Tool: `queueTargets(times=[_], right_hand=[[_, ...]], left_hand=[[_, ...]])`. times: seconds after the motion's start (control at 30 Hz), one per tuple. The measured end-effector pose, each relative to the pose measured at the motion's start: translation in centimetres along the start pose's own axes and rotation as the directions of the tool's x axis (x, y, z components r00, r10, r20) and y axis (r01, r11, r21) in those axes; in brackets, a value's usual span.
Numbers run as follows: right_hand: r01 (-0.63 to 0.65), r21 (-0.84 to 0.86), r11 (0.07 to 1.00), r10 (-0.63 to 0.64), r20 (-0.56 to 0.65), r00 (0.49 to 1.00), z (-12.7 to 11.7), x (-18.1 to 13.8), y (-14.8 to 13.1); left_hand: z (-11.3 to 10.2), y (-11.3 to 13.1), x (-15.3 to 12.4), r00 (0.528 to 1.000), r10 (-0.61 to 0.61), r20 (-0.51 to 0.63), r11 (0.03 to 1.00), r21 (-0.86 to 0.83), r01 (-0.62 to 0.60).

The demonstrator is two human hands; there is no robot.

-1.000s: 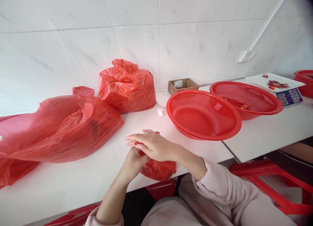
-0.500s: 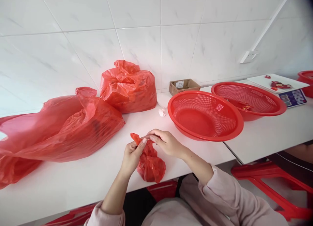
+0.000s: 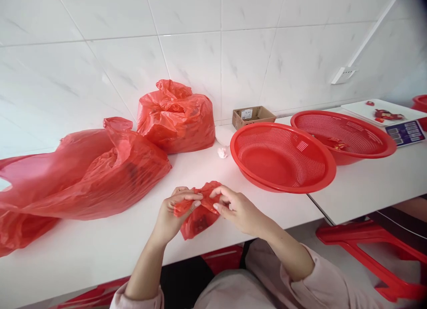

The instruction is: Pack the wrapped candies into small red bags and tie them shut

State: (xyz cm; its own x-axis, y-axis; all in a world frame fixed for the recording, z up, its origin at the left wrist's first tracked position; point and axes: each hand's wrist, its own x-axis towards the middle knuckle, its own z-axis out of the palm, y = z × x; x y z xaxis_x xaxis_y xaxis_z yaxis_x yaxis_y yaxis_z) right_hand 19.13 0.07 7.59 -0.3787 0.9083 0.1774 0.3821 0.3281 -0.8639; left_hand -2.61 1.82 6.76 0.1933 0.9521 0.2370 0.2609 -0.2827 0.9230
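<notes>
A small red plastic bag (image 3: 199,221) rests near the table's front edge, with dark contents faintly showing through it. My left hand (image 3: 173,209) pinches the gathered top of this bag, thumb and fingers pressed together. On the other side my right hand (image 3: 238,209) grips a fold of the bag's upper part between thumb and bent fingers. The bag's neck lies spread between both hands. What exactly is inside the bag is too unclear to name.
Two large red plastic bags, a full one (image 3: 180,122) and a slumped one (image 3: 110,180), lie left. Right are an empty red basket (image 3: 276,162), another basket (image 3: 350,131), a small cardboard box (image 3: 251,117), crumpled tissue (image 3: 222,152) and a scale (image 3: 405,132). A red stool (image 3: 353,244) stands below.
The bag's twisted neck has been pulled open sideways and its body tilted. My right hand has moved slightly right and down, and my left hand has shifted a little left.
</notes>
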Motion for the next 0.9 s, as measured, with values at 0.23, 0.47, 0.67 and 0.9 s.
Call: queueTargets(times=[0.23,0.47,0.67,0.9], right_hand=[[0.196,-0.118,0.974,-0.215,-0.185,0.959,1.1,2.4,1.0],[0.144,0.037,0.989,-0.143,-0.029,0.989,2.7,2.9,1.5],[0.152,-0.033,0.988,-0.151,0.038,0.988,2.1,2.7,1.3],[0.083,-0.176,0.981,-0.076,0.045,0.996,3.2,2.5,1.8]], left_hand=[[0.2,0.7,-0.2,0.994,0.089,0.069,0.975,0.199,-0.101],[0.3,0.0,-0.8,1.0,0.003,0.012,0.997,-0.077,-0.002],[1.3,-1.2,-1.1,0.997,0.052,-0.057,0.992,-0.113,-0.058],[2.6,-1.7,-1.2,0.989,0.1,-0.111,0.991,0.096,-0.09]])
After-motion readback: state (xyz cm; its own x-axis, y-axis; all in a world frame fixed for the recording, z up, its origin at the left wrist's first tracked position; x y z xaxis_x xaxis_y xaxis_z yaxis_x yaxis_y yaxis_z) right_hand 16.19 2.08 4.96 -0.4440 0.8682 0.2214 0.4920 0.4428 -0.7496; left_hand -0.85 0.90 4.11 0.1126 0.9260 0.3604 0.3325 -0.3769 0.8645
